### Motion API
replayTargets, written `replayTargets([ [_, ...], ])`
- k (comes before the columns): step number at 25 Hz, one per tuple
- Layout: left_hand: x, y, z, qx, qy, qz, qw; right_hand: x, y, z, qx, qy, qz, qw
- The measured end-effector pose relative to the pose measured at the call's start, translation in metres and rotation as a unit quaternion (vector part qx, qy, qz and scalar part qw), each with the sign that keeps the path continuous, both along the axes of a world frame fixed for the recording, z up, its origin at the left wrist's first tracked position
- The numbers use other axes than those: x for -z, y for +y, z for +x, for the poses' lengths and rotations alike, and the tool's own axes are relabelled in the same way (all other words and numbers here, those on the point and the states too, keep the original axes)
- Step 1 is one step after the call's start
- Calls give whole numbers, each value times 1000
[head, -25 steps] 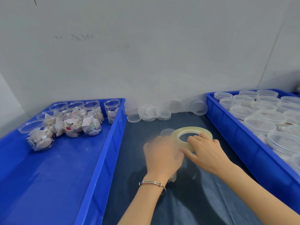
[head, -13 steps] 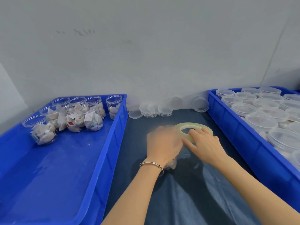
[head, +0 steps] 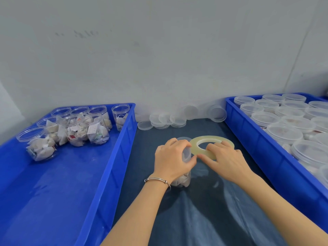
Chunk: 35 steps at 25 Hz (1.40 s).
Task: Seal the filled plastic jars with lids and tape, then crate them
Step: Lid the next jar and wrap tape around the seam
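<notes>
A filled clear plastic jar (head: 184, 178) with a lid stands on the dark table between two blue crates. My left hand (head: 173, 159) grips its lidded top from above. My right hand (head: 224, 158) holds a yellowish tape roll (head: 212, 143) flat right beside the jar's lid, fingers through the roll's hole and thumb toward the jar. The left crate (head: 113, 167) holds several open filled jars (head: 79, 128) at its far end. The right crate (head: 262, 157) holds several lidded jars (head: 284, 132).
Loose clear lids (head: 166, 120) lie and lean against the grey wall at the table's back, between the crates. The dark cloth-covered table (head: 204, 219) runs toward me between my forearms. A bracelet sits on my left wrist.
Both hands stayed on the jar and the roll, shifting slightly; the jar's lid now shows past my left fingers, and the roll sits closer against it. The camera tilted a little.
</notes>
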<state>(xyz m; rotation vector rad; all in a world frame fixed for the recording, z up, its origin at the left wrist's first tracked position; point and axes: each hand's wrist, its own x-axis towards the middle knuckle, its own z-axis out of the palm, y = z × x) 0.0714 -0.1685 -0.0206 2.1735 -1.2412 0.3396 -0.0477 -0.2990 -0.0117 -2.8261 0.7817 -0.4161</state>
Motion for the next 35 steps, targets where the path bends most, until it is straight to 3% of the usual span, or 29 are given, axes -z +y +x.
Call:
replayTargets([
  [6,1,-6,-5,-20,-1,-8,1000,0,9,4,20,-28,7,999],
  [11,-1,-9,3,-3,-3,-13,1000,-2,35,-3,109,-48,-67,991],
  [14,-2,-12,6,11,24,-11,1000,-13,59,-13,153,-45,-27,987],
  [16,-12,-14,24,-87,112,-16,990,-13,85,-33,131,-152,28,979],
  [17,-19,-13,38,-136,166,-18,976,-8,97,-47,105,-226,14,968],
  [19,-21,-14,45,-142,203,-10,969,5,100,-71,101,-276,-79,953],
  [20,-20,-16,39,-125,179,3,976,10,87,-73,100,-258,-83,957],
  [23,-9,-24,10,-76,83,24,993,24,41,-59,129,-88,50,986],
  [25,-6,-23,9,-56,68,69,994,36,21,-44,121,-17,61,991],
  [29,-13,-10,13,-25,77,184,980,57,2,-27,67,44,96,992],
  [32,-11,-1,-2,-24,96,95,991,51,1,-23,-17,-2,54,998],
  [35,-11,-2,-40,15,123,-105,987,28,16,-27,-127,-89,91,984],
])
